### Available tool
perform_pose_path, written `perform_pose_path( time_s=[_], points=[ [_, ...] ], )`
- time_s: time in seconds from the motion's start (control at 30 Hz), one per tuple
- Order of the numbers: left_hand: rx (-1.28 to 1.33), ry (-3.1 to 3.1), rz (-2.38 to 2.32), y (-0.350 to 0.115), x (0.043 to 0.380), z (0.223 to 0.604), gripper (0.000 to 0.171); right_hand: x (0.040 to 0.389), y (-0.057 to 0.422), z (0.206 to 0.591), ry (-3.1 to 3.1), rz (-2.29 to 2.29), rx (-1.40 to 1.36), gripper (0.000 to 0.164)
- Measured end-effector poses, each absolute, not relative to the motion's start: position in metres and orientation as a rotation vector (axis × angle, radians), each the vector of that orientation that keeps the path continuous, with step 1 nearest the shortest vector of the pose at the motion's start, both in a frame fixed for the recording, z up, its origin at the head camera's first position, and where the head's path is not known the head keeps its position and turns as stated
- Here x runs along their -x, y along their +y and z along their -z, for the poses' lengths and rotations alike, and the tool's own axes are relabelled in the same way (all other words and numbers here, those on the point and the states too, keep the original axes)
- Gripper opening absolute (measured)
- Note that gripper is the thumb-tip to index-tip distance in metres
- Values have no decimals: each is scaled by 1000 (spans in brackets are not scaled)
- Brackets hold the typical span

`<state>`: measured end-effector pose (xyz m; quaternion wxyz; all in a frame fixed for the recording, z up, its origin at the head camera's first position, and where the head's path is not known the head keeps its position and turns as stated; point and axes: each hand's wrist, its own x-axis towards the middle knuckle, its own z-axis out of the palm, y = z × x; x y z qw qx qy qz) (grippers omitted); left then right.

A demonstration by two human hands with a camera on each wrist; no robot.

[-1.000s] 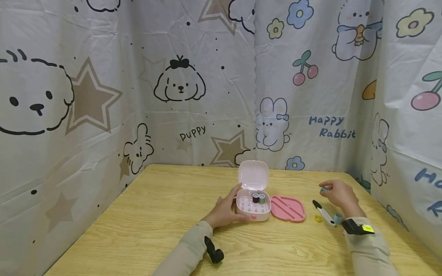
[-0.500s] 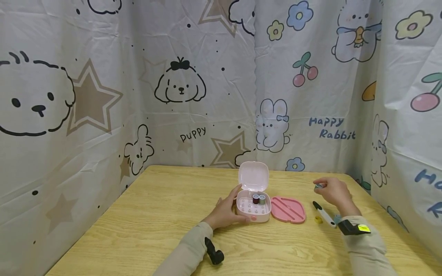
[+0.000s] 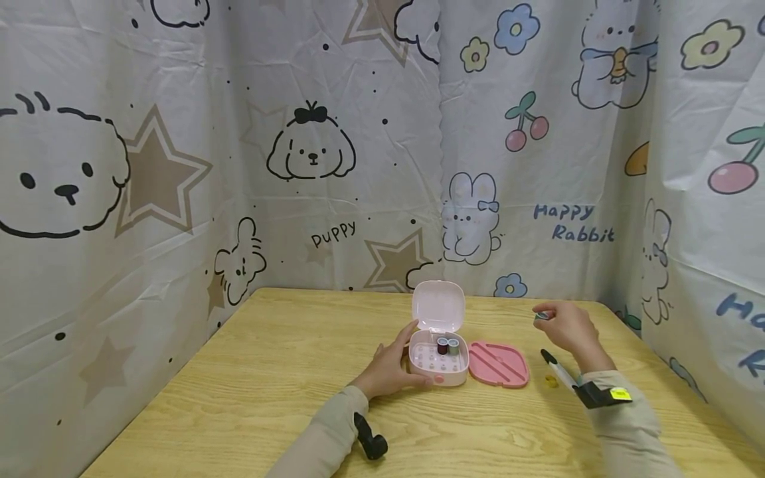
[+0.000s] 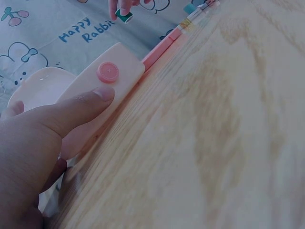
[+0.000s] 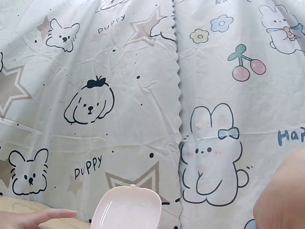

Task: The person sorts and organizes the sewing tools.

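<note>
My left hand grips the pale pink sewing box from its left, thumb along the front by the round button. Its lid stands raised. Inside, a dark thread spool and a grey-green spool sit side by side on a floor with rows of small pegs. My right hand pinches a green thread spool above the table at the right. In the right wrist view only a blurred part of that hand shows; the spool is out of sight there.
Right of the box lies a pink slotted tray. Farther right are a small yellow item and a slim white tool with a black end. A teal item lies near them. A printed curtain surrounds the wooden table.
My right hand has moved left and slightly up with the green thread spool, its wrist now covering most of the teal item in the head view. My left hand stays on the sewing box.
</note>
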<state>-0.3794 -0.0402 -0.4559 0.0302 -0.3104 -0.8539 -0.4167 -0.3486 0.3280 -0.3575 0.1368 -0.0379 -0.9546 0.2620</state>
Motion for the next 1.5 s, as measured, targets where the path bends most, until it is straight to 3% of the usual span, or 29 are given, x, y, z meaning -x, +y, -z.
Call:
perform_pose_path(
  time_s=[1.5],
  points=[
    [964, -2619, 1291, -40, 381, 457, 120, 352, 271, 351, -2639, -704, -157, 30]
  ],
)
